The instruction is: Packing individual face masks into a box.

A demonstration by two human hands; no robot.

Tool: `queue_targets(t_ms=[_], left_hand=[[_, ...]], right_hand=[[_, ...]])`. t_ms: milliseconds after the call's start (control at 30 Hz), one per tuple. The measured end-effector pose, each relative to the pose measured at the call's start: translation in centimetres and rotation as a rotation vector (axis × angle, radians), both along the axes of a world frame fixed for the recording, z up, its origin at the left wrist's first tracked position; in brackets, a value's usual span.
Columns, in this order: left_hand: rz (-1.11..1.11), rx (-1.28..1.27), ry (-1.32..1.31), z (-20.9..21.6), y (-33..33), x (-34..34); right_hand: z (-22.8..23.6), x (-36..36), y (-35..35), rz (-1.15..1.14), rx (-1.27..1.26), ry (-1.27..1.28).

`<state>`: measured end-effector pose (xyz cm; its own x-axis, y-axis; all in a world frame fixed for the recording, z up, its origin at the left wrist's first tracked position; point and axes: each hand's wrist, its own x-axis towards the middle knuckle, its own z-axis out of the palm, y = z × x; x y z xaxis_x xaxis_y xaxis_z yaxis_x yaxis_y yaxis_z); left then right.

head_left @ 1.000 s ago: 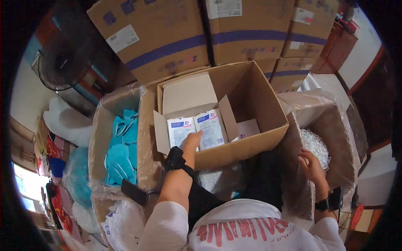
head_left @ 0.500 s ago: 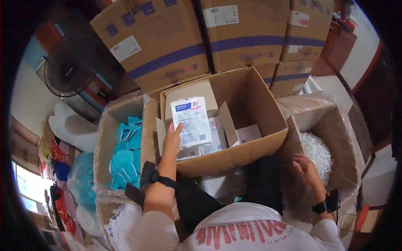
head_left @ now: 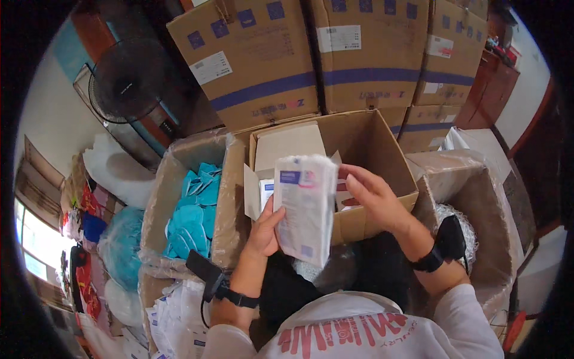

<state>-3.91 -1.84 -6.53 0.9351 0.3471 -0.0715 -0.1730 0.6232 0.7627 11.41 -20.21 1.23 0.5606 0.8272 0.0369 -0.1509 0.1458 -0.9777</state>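
Observation:
My left hand (head_left: 266, 232) grips a stack of white printed plastic bags (head_left: 305, 209) by its left edge, thumb on the front. The stack tilts slightly above my lap, in front of the open cardboard box (head_left: 382, 143). My right hand (head_left: 373, 194) is raised by the stack's upper right corner, its fingers apart. Whether its fingertips touch the bags, I cannot tell. Behind the stack, a smaller white carton (head_left: 290, 146) with raised flaps sits inside the box, mostly covered by the bags.
At left, a plastic-lined box holds teal face masks (head_left: 194, 215); below it lie white printed packets (head_left: 176, 320). On the right, another lined box (head_left: 478, 185) contains a shiny whitish bundle. Tall cartons (head_left: 371, 72) stack up behind. A black fan (head_left: 125, 84) stands back left.
My left hand has drawn the bags out from over the carton, toward me and to the right. My right hand has come up from the right-hand box to the stack. The view has shifted.

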Motion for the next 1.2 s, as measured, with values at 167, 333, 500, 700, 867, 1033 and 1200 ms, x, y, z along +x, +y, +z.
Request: queue_targets(t_ms=[167, 333, 500, 700, 867, 1033, 1200], left_hand=[[-0.072, 0.724, 0.149, 2.8, -0.1, -2.6], [-0.043, 1.128, 0.347, 4.7, -0.9, -2.7], [-0.177, 1.521, 0.321, 5.8, -3.1, -2.8], [-0.395, 1.845, 0.144, 6.7, -5.3, -2.7], [-0.495, 1.907, 0.284, 4.9, -6.8, -3.6], [-0.553, 1.717, 0.225, 3.2, -6.5, -4.9], [-0.511, 1.585, 0.188, 1.4, -6.1, -5.3]], right_hand=[[-1.0, 0.1, 0.0, 0.171, -0.183, -0.316], [-6.4, -3.3, -2.1, 0.065, -0.27, -0.364], [-7.4, -4.0, -3.9, 0.322, -0.156, -0.184], [-2.3, -3.0, -2.4, 0.743, -0.371, -0.879], [-5.6, -4.4, -2.4, 0.77, -0.369, -1.019], [-5.5, -5.6, -2.7, 0.834, -0.484, -0.725], [-5.6, -5.8, -2.7, 0.836, -0.387, -0.969]])
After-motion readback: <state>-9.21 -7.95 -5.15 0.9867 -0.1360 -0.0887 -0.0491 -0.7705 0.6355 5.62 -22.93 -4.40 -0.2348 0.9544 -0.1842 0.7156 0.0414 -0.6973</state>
